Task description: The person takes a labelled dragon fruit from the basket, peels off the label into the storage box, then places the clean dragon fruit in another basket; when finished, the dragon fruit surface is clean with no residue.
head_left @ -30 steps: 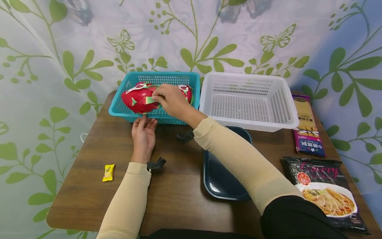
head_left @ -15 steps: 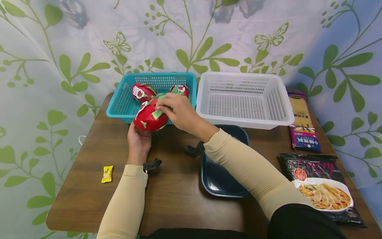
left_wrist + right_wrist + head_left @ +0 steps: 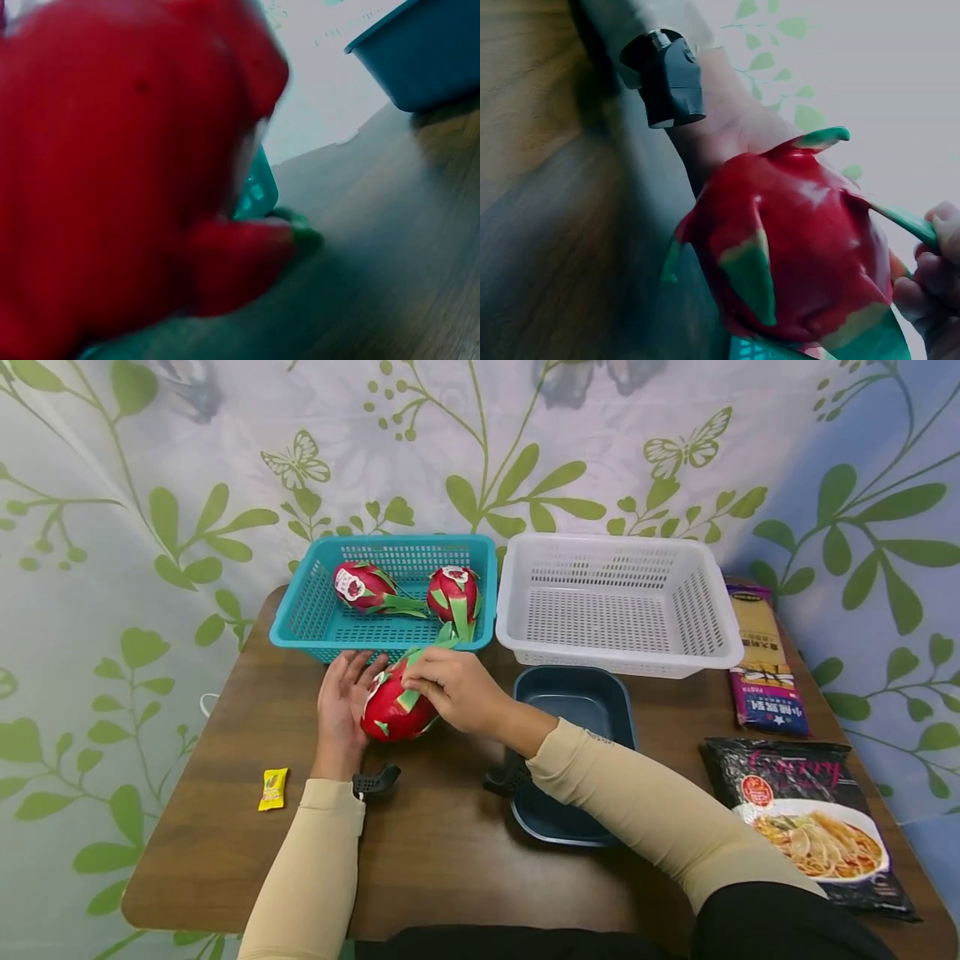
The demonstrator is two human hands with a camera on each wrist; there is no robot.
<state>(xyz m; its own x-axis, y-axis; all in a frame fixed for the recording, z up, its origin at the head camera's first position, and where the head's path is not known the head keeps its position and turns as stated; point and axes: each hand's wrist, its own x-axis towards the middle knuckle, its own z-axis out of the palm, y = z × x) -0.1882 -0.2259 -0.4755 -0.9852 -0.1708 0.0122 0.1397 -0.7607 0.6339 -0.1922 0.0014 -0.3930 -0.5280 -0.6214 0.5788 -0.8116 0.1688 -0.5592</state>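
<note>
My right hand (image 3: pixel 465 693) pinches a green scale of a red dragon fruit (image 3: pixel 393 706). The fruit hangs over the table just in front of the teal basket (image 3: pixel 300 618). At the fruit's left side is my left hand (image 3: pixel 341 714), palm toward it with loosely extended fingers; whether it bears any weight I cannot tell. In the right wrist view, the fingers (image 3: pixel 943 232) grip a leaf-like scale at the right edge. Blurred red skin of the dragon fruit (image 3: pixel 135 172) fills much of the left wrist view. Inside the basket lie two labelled dragon fruits, one left (image 3: pixel 363 587) and one right (image 3: pixel 453 593).
Right of the teal basket stands a white basket (image 3: pixel 615 662), with a dark blue tray (image 3: pixel 573 814) in front of it, partly under my right forearm. A pasta packet (image 3: pixel 761 652) and a black noodle bag (image 3: pixel 795 777) lie far right. A yellow wrapped sweet (image 3: pixel 273 789) lies left.
The dragon fruit has come out of the teal basket toward me and slightly right, held by my right hand. My left hand has gone from the basket's front to the fruit's side.
</note>
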